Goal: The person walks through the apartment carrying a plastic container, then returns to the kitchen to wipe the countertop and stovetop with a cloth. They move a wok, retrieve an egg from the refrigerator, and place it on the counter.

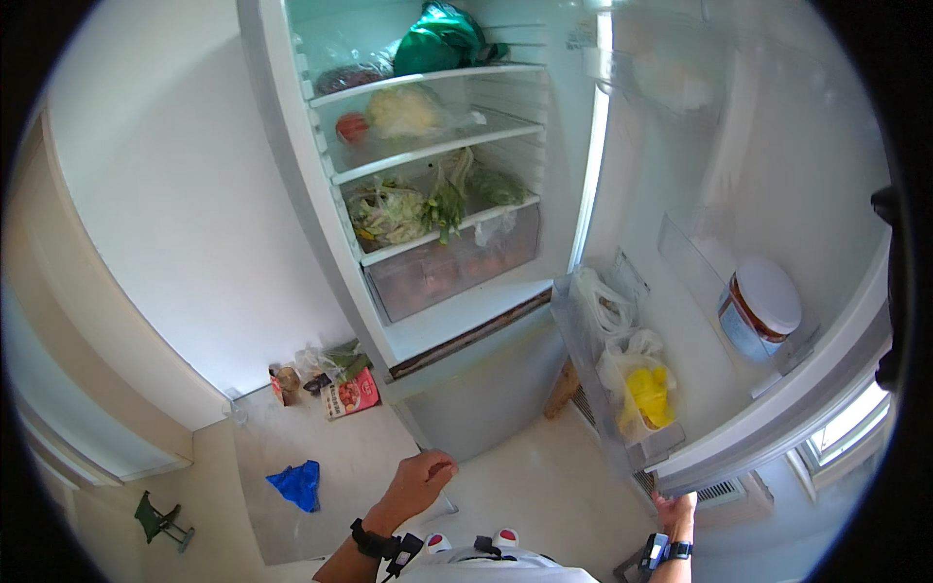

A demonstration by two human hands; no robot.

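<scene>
An upright fridge stands open before me, its white door swung out to the right. My right hand is at the lower edge of that door, fingers up against it. Between the fridge and my body hovers my left hand, loosely curled; whether its fingers touch is unclear, and no object shows in it. Inside are a green bag, a cauliflower, a round red item, bagged leafy vegetables and a clear drawer. The door racks hold a white-lidded jar and a yellow bag.
Left of the fridge is a table with a blue cloth, a red-and-white food box and bagged greens. A green folding stool stands on the floor at the far left. Vent grilles lie beyond the door.
</scene>
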